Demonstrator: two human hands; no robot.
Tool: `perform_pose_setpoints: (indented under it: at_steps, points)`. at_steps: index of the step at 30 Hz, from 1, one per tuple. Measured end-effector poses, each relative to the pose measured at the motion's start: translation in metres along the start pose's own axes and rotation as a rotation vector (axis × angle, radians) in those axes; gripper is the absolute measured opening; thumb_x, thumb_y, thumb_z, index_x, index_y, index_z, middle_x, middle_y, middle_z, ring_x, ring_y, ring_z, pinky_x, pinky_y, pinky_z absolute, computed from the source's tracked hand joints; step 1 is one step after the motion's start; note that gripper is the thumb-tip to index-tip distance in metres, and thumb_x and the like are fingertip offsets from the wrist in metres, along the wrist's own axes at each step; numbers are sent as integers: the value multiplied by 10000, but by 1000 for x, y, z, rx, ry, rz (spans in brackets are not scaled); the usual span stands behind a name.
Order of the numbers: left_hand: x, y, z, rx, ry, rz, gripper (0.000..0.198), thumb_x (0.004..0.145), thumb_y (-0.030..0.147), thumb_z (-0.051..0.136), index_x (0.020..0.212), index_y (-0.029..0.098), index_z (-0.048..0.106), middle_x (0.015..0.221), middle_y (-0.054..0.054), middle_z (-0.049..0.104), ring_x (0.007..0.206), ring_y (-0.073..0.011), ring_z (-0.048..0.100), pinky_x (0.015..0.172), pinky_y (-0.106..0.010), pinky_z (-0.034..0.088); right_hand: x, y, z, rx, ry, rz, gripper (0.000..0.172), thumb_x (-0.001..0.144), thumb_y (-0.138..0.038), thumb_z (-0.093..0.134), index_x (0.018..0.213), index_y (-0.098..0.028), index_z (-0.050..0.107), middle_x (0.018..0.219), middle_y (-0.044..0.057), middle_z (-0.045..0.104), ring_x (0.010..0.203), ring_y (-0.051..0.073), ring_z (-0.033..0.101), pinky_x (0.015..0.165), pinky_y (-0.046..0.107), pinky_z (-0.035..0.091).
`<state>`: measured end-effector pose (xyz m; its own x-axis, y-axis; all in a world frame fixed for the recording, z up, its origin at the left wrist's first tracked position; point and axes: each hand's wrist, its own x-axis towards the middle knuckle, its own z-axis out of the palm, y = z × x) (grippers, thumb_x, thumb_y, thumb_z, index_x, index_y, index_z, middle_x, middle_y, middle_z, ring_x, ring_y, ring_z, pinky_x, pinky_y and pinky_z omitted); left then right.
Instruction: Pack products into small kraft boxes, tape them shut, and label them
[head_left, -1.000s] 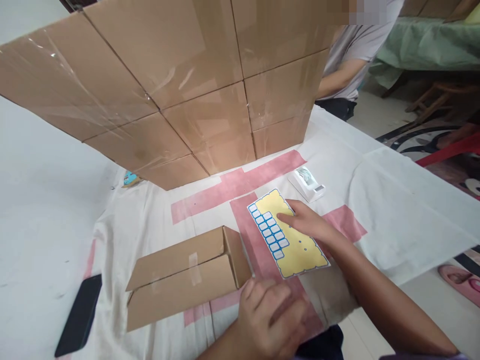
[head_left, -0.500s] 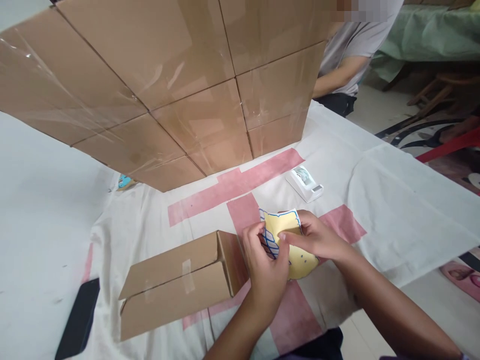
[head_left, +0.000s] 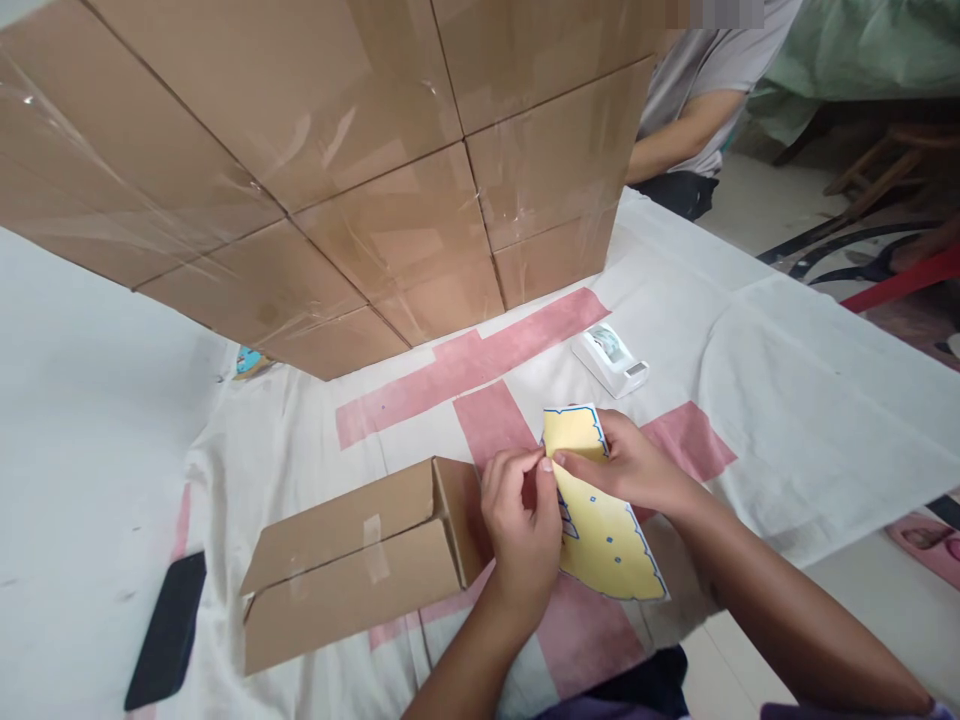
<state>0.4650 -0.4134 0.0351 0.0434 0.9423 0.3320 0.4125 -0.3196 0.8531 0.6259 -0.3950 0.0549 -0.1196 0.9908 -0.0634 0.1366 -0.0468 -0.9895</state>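
Between my hands is a yellow paper cutout (head_left: 604, 525) with blue wavy edging and small blue diamonds; its lower part fans out to the right. My left hand (head_left: 521, 520) pinches its left edge with thumb and fingertips. From the right, my right hand (head_left: 630, 460) grips the upper part, thumb on the front and fingers behind. Part of a blue-lined pattern shows by my left fingers; the rest of it is hidden. Just left of my hands lies a closed brown cardboard box (head_left: 360, 560), with a small piece of clear tape across its flaps.
Stacked, taped cartons (head_left: 397, 220) form a wall at the back. A white device (head_left: 609, 360) with a small screen lies beyond my hands on the white cloth (head_left: 405, 425) with pink strips (head_left: 472, 350). At left is a black phone-like slab (head_left: 166, 630). Another person's arm (head_left: 686, 130) shows behind.
The paper has been turned and opened out, so more of its yellow face shows and the blue lattice is mostly out of sight. My left fingers have shifted along its edge.
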Motion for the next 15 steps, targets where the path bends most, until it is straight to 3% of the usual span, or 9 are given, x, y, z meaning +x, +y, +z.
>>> perform_pose_setpoints:
  at_steps: [6,9,15]
  points:
    - [-4,-4,2,-57,-53,-158,208,1010,322,490,864,206,583,840,-17,633,773,-148,599,726,-289,476,-1,-6,1,-13,-32,-35,127,854,-240,641,783,-209,541,721,-27,535,668,140,530,593,245,432]
    - [-5,-6,5,-90,-35,-207,227,1025,353,452,885,209,557,838,-16,608,767,-148,582,725,-285,469,-1,-6,-2,-2,-29,-29,63,854,-250,654,878,-208,615,807,-1,627,752,177,607,644,268,477]
    - [-15,0,8,-171,49,-50,180,1035,267,412,925,215,545,858,-16,543,804,-145,541,735,-271,437,14,6,-24,-68,44,91,168,855,-263,632,1006,-189,643,979,57,713,873,236,682,698,310,530]
